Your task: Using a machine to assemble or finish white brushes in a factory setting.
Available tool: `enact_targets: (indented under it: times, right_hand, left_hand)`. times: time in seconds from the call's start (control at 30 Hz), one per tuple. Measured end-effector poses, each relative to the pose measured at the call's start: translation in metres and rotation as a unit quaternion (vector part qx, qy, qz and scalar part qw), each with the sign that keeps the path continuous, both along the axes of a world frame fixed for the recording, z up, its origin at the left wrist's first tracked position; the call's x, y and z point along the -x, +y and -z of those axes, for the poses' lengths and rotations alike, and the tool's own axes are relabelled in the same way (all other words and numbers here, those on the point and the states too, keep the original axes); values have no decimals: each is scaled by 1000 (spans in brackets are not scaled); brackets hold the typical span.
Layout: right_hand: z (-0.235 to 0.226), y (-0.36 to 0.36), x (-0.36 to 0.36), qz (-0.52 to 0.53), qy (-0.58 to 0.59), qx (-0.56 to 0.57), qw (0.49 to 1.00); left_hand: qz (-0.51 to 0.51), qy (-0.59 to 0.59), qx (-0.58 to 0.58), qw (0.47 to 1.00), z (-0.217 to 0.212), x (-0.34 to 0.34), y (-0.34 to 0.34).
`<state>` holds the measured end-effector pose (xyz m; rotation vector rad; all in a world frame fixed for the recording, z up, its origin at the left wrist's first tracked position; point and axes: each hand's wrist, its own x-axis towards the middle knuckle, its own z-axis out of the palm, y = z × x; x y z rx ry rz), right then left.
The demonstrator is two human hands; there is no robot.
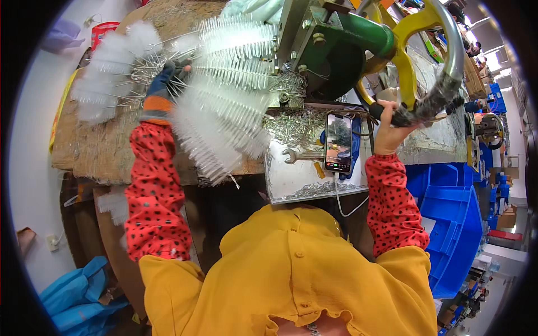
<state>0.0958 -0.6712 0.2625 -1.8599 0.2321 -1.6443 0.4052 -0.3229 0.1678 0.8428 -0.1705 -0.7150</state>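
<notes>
My left hand [159, 88], in a dark glove with an orange cuff, is closed around the twisted wire ends of white bristle brushes [227, 103]. Their bristles fan out to its right, toward the machine. More white brushes [106, 75] lie to the left of this hand, wire ends pointing inward. My bare right hand [389, 133] grips the dark handle [404, 116] at the lower rim of a yellow handwheel [410, 35]. The wheel belongs to a green hand press [364, 35]. How many brushes my left hand holds is hidden by the bristles.
Before the press, a metal tray [283, 182] holds loose bent wire pieces [294, 127], a wrench [302, 155] and a lit phone [339, 140] on a white cable. A worn wooden bench [106, 154] spans the left. Blue plastic bins [451, 215] stand at the right.
</notes>
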Motion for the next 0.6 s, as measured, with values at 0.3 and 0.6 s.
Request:
enact_targets:
  times: [0.3,0.6]
  right_hand:
    - [-111,-54,13,-46,269,-41,961]
    - [-211,-119,-79,-16,532,-47,845]
  left_hand:
    - [-161,11,64,985,25,1,-26]
    - [-217,58,1,974,-5,12,-52]
